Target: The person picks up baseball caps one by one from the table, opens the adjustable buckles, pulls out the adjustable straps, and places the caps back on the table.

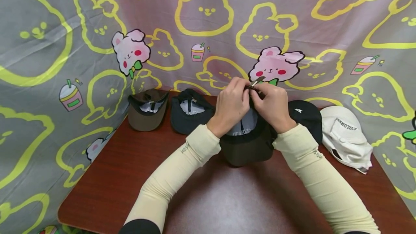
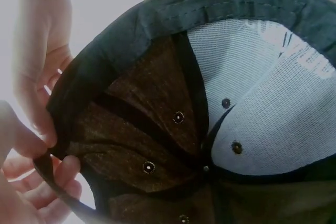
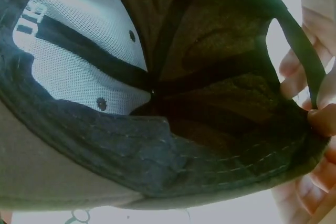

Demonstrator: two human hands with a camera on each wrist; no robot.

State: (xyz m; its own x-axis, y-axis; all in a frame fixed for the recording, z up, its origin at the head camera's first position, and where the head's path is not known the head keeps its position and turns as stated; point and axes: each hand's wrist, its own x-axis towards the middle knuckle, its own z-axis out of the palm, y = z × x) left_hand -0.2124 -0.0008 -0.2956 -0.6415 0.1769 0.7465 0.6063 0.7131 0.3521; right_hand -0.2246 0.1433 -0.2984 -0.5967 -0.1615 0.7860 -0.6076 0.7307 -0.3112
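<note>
Both hands are at the back of a dark brown baseball cap (image 1: 245, 154), held just above the table, its brim toward me and its inside facing up. My left hand (image 1: 229, 104) pinches the cap's rear strap (image 2: 68, 200) between thumb and fingers. Close beside it, my right hand (image 1: 273, 103) pinches the same strap, whose loose end (image 1: 258, 81) sticks up between the hands. In the right wrist view, the cap's dark sweatband (image 3: 210, 166) and pale front lining (image 3: 89, 51) show. How the strap is fastened is hidden by the fingers.
Along the back of the brown table (image 1: 107, 180) sit a brown cap (image 1: 146, 120) and a black cap (image 1: 186, 122) on the left. To the right are another black cap (image 1: 307, 118) and a white cap (image 1: 346, 133). A cartoon-patterned curtain (image 1: 217, 28) hangs behind.
</note>
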